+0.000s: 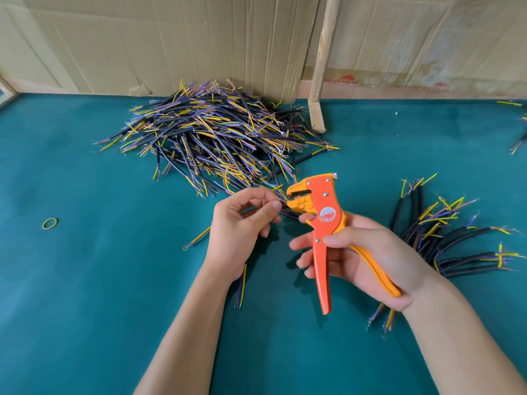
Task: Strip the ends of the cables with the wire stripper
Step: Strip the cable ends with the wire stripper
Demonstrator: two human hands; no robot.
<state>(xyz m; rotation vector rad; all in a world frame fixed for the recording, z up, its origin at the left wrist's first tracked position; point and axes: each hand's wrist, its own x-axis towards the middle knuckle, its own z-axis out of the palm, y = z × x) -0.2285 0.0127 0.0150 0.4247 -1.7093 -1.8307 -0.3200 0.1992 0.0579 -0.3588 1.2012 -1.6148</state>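
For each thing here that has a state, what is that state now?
Wire stripper: held upright, handles spread apart.
Right hand: grips the stripper's handles.
Left hand: pinches a thin wire at the stripper's head.
Big cable pile: lying loose.
Small cable pile: lying loose.
Rubber band: lying flat.

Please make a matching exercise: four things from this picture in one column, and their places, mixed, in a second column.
Things:
1. orange and yellow wire stripper
2. yellow-green rubber band
3. big heap of black cables
4. light wooden post

Places:
A. against the cardboard wall
B. in the right hand
C. alone on the green cloth, far left
D. upright, right of the heap

Pairs: 1-B, 2-C, 3-A, 4-D
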